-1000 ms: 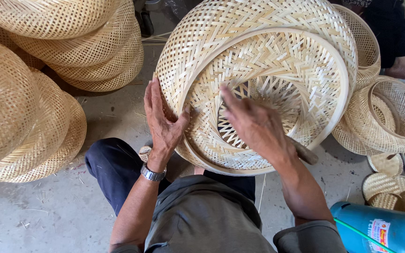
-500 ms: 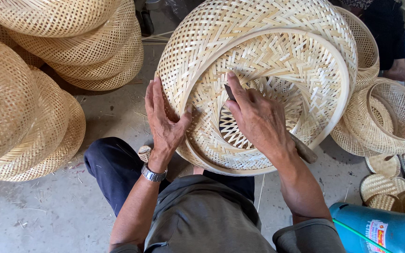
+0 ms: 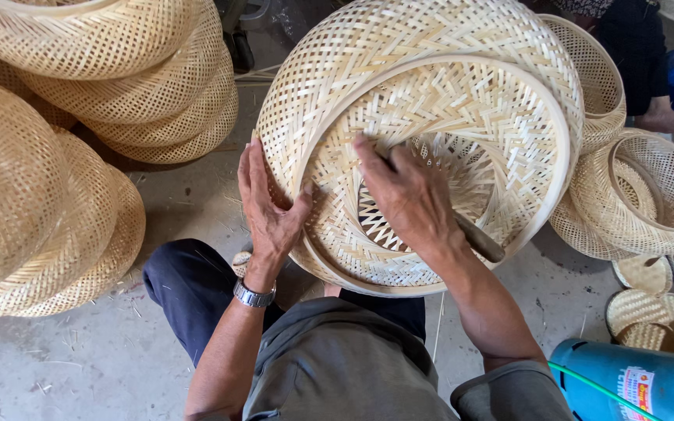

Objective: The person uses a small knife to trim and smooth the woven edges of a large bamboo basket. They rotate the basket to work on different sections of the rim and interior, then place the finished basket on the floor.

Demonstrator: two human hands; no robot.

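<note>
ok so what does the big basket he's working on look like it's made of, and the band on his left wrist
The big basket looks like woven bamboo or a similar split cane: thin, flat, pale straw-coloured strips in a herringbone weave, matt and unpainted, with a smooth bent hoop as rim. The wristband on the left hand looks like metal: silvery, shiny links, probably a watch.

Stacked woven baskets [image 3: 103, 70] at left; blue gas cylinder [image 3: 641, 386] lower right; small woven discs [image 3: 653, 320] on concrete floor [image 3: 56, 366].

Pale woven bamboo basket [image 3: 431, 101], round, domed, tilted on edge over lap, open mouth facing up; inner hoop [image 3: 540, 101] seated inside rim.
</note>
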